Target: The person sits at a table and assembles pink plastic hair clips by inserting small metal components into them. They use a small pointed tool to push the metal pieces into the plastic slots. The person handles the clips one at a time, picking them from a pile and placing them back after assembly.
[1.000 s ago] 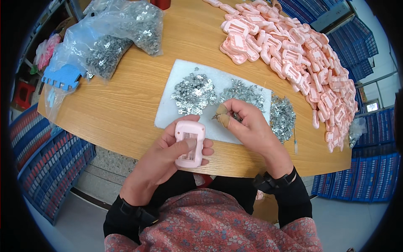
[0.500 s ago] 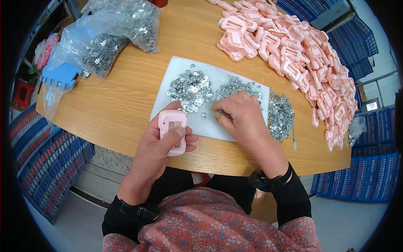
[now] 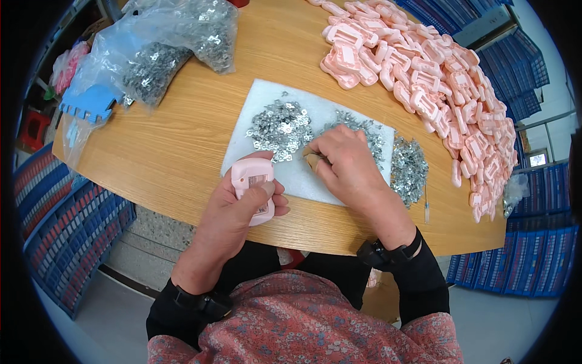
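A pink plastic housing [image 3: 259, 170], with a rectangular window in its middle, is gripped in my left hand [image 3: 227, 203], the thumb lying across the window. My right hand [image 3: 347, 162] is over the white foam sheet [image 3: 242, 145], its fingertips pinched together. Whatever sits in that pinch is too small or too hidden to name. Just left of those fingertips lies a heap of small flat metal pieces [image 3: 282, 127]. A second heap of small metal parts [image 3: 357, 124] is partly covered by my right hand.
Another metal-part pile [image 3: 409, 170] lies right of the foam, beside a thin tool [image 3: 427, 203]. Pink housings [image 3: 436, 91] are heaped along the table's [image 3: 182, 145] far right. Clear bags of metal parts [image 3: 154, 70] and a blue foam piece [image 3: 91, 103] sit far left.
My right fingertips have shifted slightly left and drawn closer together; a single metal piece seen beside them earlier no longer shows. My left hand keeps hold of the pink housing. The whole view has shifted slightly.
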Tool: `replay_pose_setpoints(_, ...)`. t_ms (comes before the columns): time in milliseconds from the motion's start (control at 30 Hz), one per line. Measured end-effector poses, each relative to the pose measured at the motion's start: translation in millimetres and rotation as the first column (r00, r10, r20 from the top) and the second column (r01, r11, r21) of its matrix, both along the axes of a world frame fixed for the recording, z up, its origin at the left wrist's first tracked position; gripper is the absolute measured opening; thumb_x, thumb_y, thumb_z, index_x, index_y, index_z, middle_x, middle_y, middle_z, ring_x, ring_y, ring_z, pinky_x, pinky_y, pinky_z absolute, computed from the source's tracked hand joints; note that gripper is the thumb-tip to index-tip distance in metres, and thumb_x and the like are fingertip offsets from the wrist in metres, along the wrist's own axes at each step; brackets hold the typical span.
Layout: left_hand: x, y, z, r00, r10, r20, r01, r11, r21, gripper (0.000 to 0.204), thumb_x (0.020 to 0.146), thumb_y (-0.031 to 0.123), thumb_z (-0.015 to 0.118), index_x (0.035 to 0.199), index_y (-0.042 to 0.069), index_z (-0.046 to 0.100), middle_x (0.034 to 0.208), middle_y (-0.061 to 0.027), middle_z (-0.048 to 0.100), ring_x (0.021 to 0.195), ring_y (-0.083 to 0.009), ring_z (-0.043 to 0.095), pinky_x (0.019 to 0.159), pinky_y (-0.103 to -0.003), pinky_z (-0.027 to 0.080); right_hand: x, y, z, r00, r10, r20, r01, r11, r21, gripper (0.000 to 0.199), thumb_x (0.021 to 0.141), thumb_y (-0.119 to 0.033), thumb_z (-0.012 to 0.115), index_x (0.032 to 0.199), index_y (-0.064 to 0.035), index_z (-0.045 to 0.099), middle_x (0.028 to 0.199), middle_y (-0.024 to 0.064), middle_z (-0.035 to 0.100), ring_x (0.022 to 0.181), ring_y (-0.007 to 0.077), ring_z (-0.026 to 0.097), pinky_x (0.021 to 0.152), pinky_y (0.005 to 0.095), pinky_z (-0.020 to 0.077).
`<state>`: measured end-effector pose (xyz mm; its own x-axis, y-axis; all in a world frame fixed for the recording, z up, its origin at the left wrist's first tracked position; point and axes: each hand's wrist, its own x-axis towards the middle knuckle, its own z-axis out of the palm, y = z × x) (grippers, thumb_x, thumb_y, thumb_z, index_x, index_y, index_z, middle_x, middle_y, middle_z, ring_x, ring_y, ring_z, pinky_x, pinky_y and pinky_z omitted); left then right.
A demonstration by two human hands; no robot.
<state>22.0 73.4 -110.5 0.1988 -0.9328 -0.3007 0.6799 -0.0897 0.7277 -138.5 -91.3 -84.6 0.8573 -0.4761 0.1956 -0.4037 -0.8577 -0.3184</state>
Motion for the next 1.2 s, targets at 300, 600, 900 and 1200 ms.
replay_pose_setpoints(300,2,-2,-2,0.997,0.037,0.065,-0.036,0.999,-0.024,0.043,0.099,0.013,0.061,0.139,0.007,0.048,0.104,-0.0080,0.065,0.091,-0.0161,0.067,0.080,-0.034,0.060,3,9,0,0.999,-0.040,-0.018,0.040,0.998,-0.042,0.014,0.082,-0.016,0.070,0.096,-0.0140,0.071,0.091,0.0030,0.065,0.098,0.0254,0.057,0.088,0.0414,0.0380)
replay_pose_setpoints(600,3,-1,-6,0.996,0.055,0.064,-0.055,0.998,-0.015,0.043,0.099,0.014,0.060,0.140,0.007,0.047,0.104,-0.0079,0.064,0.091,-0.0161,0.067,0.080,-0.034,0.060,3,18,-1,0.999,0.054,-0.005,-0.054,0.998,-0.042,0.018,0.080,-0.013,0.071,0.098,-0.0150,0.073,0.088,0.0007,0.064,0.097,0.0235,0.057,0.086,0.0402,0.0378)
replay_pose_setpoints(900,4,-1,-4,0.998,0.048,0.049,-0.048,0.999,-0.005,0.044,0.097,0.008,0.061,0.139,0.007,0.048,0.103,-0.0082,0.066,0.088,-0.0163,0.068,0.079,-0.033,0.060,25,18,-4,0.997,0.076,-0.023,-0.076,0.997,-0.001,0.008,0.083,-0.010,0.066,0.091,-0.0090,0.069,0.085,0.0056,0.064,0.093,0.0259,0.058,0.087,0.0410,0.0385)
replay_pose_setpoints(1200,7,-7,7,0.999,0.000,0.047,-0.002,1.000,0.031,0.051,0.093,0.006,0.063,0.141,0.006,0.044,0.104,-0.0104,0.066,0.087,-0.0184,0.068,0.080,-0.035,0.060,12,16,3,0.990,-0.016,0.140,-0.024,0.959,0.282,0.012,0.082,-0.011,0.067,0.094,-0.0069,0.066,0.083,0.0097,0.063,0.084,0.0288,0.059,0.085,0.0407,0.0421)
